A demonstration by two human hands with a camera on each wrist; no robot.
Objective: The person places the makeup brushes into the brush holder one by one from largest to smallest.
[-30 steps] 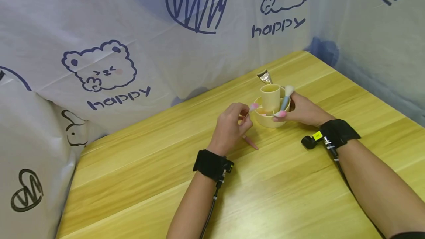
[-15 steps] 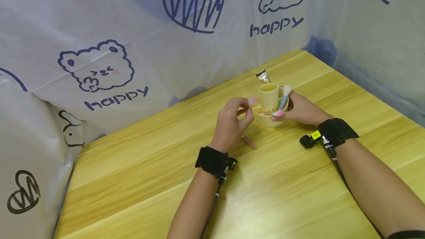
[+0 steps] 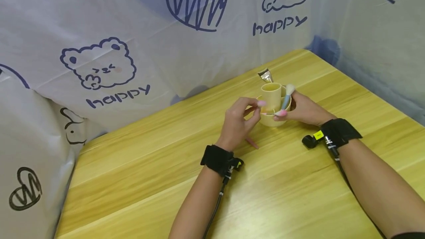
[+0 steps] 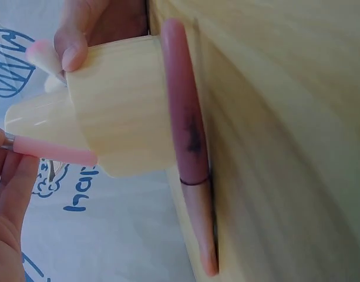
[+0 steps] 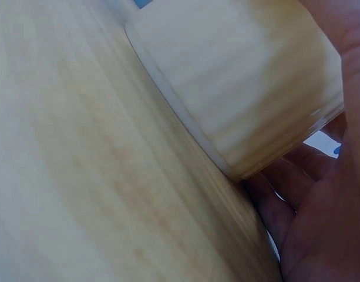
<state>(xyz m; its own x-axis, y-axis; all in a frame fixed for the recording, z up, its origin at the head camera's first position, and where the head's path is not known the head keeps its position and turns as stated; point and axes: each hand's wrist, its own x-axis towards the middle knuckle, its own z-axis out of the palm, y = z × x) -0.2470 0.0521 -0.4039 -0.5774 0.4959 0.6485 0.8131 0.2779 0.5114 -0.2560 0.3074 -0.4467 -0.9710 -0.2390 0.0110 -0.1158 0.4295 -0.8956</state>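
Observation:
My left hand (image 3: 237, 123) pinches a makeup brush (image 4: 53, 150) by its metal collar, with the pink-and-white bristles up. Its pink handle points down to the rim of a cream round brush holder (image 3: 272, 121); whether the tip is inside I cannot tell. The holder has a taller cup (image 3: 271, 100) in its middle. My right hand (image 3: 308, 110) grips the holder from the right, thumb over the rim. Standing in it are a blue-handled brush (image 3: 286, 101) with white bristles and a pink-tipped brush (image 3: 281, 113) by the right thumb. Its far compartments are partly hidden.
A thicker pink brush or pen-like stick (image 4: 185, 111) lies on the wooden table (image 3: 149, 180) in front of the holder. A flat brush (image 3: 266, 76) with a silvery collar rises behind the cup. A printed cloth (image 3: 199, 58) hangs along the table's back edge.
My left hand has moved right and slightly up with the brush, bringing it to the holder's left side. The right hand keeps its grip on the holder.

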